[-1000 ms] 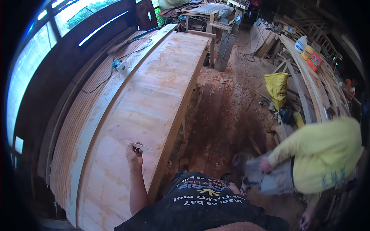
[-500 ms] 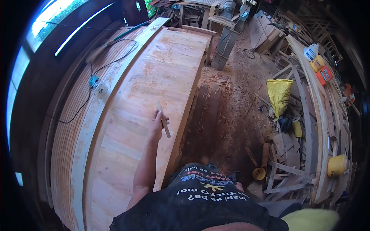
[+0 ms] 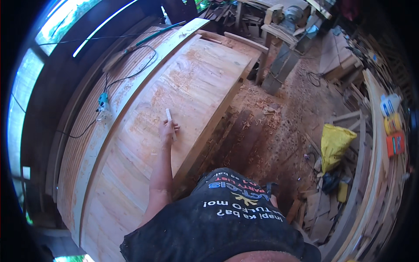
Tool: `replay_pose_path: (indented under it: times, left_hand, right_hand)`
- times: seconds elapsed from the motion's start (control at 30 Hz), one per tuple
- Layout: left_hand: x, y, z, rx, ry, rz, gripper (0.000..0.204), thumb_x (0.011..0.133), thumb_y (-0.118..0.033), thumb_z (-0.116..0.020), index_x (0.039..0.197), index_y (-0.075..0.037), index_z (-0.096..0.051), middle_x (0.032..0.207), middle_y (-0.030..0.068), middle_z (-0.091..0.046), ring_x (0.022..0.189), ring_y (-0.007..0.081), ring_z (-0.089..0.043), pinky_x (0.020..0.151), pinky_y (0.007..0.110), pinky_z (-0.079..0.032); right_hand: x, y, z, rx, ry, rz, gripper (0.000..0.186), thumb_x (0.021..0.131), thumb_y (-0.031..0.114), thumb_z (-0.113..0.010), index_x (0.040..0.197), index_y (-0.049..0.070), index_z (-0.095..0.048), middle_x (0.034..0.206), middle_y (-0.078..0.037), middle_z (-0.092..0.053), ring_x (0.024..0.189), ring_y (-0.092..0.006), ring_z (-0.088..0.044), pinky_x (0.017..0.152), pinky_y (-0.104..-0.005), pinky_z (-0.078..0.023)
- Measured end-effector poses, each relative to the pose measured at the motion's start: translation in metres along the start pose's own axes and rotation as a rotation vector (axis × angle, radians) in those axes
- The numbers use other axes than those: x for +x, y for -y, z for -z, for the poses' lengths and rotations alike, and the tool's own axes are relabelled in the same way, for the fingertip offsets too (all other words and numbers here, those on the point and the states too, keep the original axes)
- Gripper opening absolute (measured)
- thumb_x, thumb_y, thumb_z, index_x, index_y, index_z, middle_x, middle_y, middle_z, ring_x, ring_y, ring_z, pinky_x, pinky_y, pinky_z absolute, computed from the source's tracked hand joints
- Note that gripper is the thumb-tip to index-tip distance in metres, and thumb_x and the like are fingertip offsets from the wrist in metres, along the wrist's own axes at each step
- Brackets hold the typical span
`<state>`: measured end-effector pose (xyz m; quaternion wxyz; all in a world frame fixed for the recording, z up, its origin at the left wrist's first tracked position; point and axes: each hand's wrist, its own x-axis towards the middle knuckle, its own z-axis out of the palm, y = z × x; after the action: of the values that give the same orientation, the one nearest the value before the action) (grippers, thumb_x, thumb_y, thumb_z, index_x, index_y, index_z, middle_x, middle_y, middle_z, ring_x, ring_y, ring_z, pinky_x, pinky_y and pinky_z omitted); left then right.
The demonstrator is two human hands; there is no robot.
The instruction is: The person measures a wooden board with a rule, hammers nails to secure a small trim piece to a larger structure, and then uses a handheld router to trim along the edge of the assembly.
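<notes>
My left hand point(image 3: 166, 131) is closed around a thin, flat, pale strip point(image 3: 168, 114), whose exact kind I cannot make out. One end of the strip sticks out past the fingers, and the other shows below them. Under the hand lies a wide, light wooden panel point(image 3: 144, 166) with sawdust scattered over it. Whether the strip touches the panel I cannot tell. My right hand is out of view; only a bit of skin shows beside the dark shirt.
Left of the panel runs a long board point(image 3: 126, 98), with a corded teal power tool point(image 3: 103, 105) beside it. Shavings cover the floor point(image 3: 270, 131). At right are a yellow sack point(image 3: 336, 146), scrap wood, and several containers near a red one point(image 3: 396, 145). A wooden post point(image 3: 281, 72) stands beyond.
The view has turned and shifted, so the surroundings sit differently. My left hand has turned with the strip, now tilted the other way and partly covered by the fingers.
</notes>
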<state>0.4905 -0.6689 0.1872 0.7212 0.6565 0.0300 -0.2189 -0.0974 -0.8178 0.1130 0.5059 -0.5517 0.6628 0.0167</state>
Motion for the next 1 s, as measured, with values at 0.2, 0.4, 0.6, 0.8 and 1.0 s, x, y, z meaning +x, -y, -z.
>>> replay_pose_path:
  times: [0.2, 0.4, 0.6, 0.8, 1.0]
  left_hand:
    - [0.007, 0.008, -0.010, -0.048, -0.268, -0.072, 0.032, 0.095, -0.017, -0.054, 0.116, 0.004, -0.043, 0.078, 0.0146, -0.062, 0.053, 0.0187, -0.063, 0.043, 0.026, -0.052]
    - [0.012, 0.011, -0.019, -0.119, -0.510, -0.108, 0.029, 0.094, -0.013, -0.053, 0.115, 0.004, -0.046, 0.080, 0.0132, -0.064, 0.058, 0.0153, -0.063, 0.047, 0.023, -0.052]
    - [0.032, -0.006, -0.114, -0.174, -0.416, -0.135, 0.032, 0.090, -0.009, -0.058, 0.119, 0.003, -0.049, 0.085, 0.0098, -0.063, 0.062, 0.0113, -0.060, 0.049, 0.019, -0.048]
    - [0.069, -0.041, -0.217, 0.272, -0.238, -0.087, 0.026, 0.093, -0.020, -0.057, 0.111, -0.001, -0.057, 0.076, 0.0098, -0.064, 0.056, 0.0124, -0.060, 0.049, 0.026, -0.050]
    - [0.088, -0.024, -0.241, 0.162, -0.308, -0.012, 0.029, 0.095, -0.021, -0.055, 0.112, 0.002, -0.055, 0.072, 0.0107, -0.064, 0.054, 0.0119, -0.060, 0.048, 0.025, -0.049]
  right_hand:
    - [0.142, 0.115, 0.048, 0.326, 0.169, 0.186, 0.018, 0.083, 0.010, -0.067, 0.089, 0.008, -0.050, 0.060, -0.003, -0.053, 0.043, -0.0139, -0.052, 0.038, -0.0304, -0.044]
    - [0.199, 0.308, 0.070, 0.319, 0.234, 0.451, 0.021, 0.085, 0.012, -0.067, 0.091, 0.009, -0.046, 0.061, -0.001, -0.052, 0.041, -0.0107, -0.050, 0.035, -0.0268, -0.043]
    - [0.245, 0.448, 0.082, 0.156, 0.290, 0.637, 0.021, 0.085, 0.014, -0.067, 0.087, 0.010, -0.046, 0.061, 0.000, -0.052, 0.042, -0.0081, -0.050, 0.036, -0.0244, -0.042]
    - [0.277, 0.557, 0.084, 0.041, 0.327, 0.790, 0.012, 0.087, 0.013, -0.063, 0.094, 0.008, -0.054, 0.062, 0.002, -0.054, 0.045, -0.0065, -0.051, 0.041, -0.0224, -0.042]
    - [0.343, 0.650, 0.059, -0.332, 0.078, 1.245, 0.055, 0.076, 0.010, -0.068, 0.129, 0.008, -0.054, 0.089, -0.010, -0.066, 0.070, -0.0191, -0.064, 0.066, -0.0320, -0.052]
